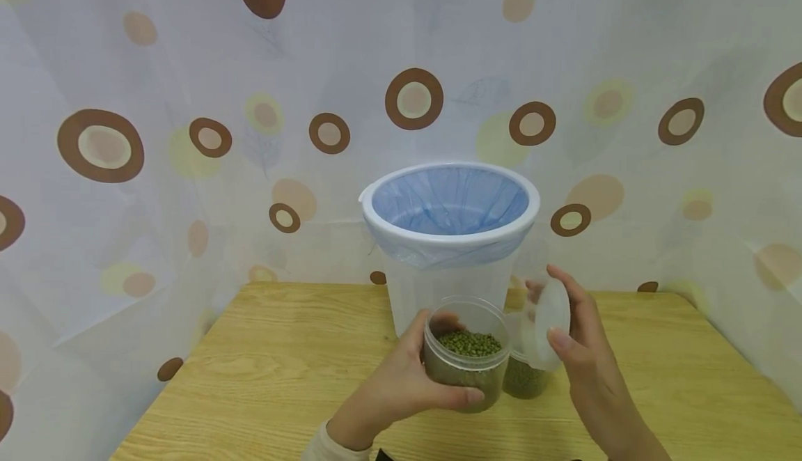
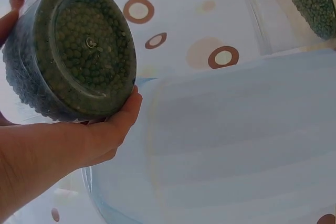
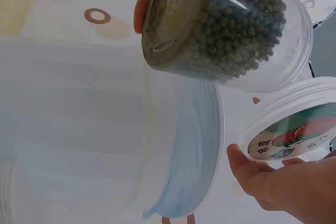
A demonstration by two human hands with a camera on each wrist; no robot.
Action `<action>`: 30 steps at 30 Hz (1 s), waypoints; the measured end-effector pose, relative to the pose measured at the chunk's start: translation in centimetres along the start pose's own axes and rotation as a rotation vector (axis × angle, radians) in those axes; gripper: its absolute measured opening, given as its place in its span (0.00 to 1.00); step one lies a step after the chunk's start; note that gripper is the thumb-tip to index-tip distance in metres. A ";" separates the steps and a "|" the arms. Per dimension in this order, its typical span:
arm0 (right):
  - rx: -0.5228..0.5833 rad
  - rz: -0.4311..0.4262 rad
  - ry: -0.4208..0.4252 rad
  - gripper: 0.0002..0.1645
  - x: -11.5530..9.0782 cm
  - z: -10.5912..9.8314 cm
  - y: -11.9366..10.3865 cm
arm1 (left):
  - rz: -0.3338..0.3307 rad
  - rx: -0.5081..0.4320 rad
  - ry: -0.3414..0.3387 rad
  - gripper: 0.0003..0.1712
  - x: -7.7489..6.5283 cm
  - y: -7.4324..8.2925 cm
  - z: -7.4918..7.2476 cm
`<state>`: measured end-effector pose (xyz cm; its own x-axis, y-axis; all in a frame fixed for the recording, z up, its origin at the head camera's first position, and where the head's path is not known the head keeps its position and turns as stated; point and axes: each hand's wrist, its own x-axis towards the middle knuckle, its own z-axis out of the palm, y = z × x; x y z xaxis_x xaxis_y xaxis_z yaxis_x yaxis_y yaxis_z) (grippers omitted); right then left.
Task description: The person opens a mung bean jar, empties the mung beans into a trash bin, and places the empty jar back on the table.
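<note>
Across the wooden table, leftmost of the two, the left hand curls its thumb and fingers round a clear jar, which it holds up in front of the bin. The head view looks through the jar's uncovered mouth onto green beans; the left wrist view shows its underside instead, with beans pressed against the clear base. Behind it, a blue bag lines the bin. Next rightward, a second jar of beans stands on the table, partly hidden by the lid. Furthest right, the right hand pinches that lid on edge, apart from the held jar. Only the right wrist view reveals the lid's printed label, with red and green on it.
</note>
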<state>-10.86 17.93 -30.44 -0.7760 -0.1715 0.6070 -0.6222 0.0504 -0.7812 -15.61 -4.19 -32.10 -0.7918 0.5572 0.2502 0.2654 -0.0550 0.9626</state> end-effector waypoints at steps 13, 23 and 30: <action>0.076 -0.113 0.106 0.36 0.5 0.0 1.9 | -0.005 -0.038 0.096 0.41 -0.4 0.9 -1.4; -0.019 0.051 0.145 0.31 0.3 0.2 1.6 | -0.008 -0.050 0.139 0.38 -0.6 1.4 -1.9; -0.221 0.169 0.151 0.28 0.5 0.3 1.6 | 0.009 -0.057 0.127 0.38 -0.8 1.7 -2.3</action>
<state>-12.17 17.60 -31.46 -0.8668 0.0047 0.4987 -0.4774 0.2815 -0.8324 -15.78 -6.58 -30.41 -0.8537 0.4476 0.2661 0.2436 -0.1084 0.9638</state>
